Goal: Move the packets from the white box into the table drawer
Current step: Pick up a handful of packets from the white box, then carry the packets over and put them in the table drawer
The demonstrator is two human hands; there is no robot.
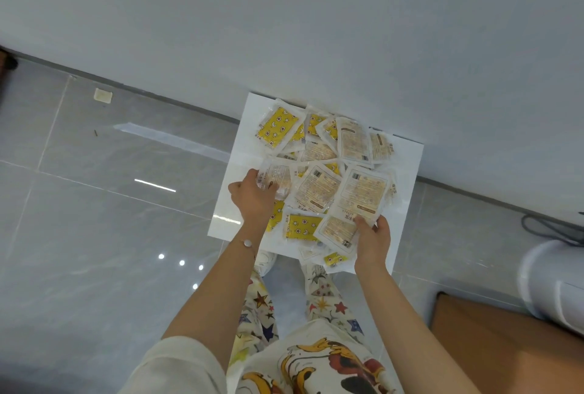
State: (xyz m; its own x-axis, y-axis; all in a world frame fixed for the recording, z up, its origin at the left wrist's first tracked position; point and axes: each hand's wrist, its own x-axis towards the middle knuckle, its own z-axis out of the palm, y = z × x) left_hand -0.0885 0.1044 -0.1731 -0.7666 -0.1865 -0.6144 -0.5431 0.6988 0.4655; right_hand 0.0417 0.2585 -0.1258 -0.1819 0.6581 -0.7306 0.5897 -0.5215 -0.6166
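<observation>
A white box [404,172] stands on the floor against the wall, seen from above. Several clear packets [317,185] lie heaped in it, some showing a yellow star-and-moon print, some a pale printed back. My left hand [252,194] grips a pale packet [276,177] at the heap's left side. My right hand [373,235] pinches the lower edge of a large pale packet [363,193] at the heap's right side, with another packet [336,231] just under its fingers. The table drawer is not in sight.
Grey glossy floor tiles [110,220] spread to the left. A wooden table corner [505,346] shows at the lower right, with a white rounded appliance [550,280] and a grey cable [550,229] beside it. My feet stand just before the box.
</observation>
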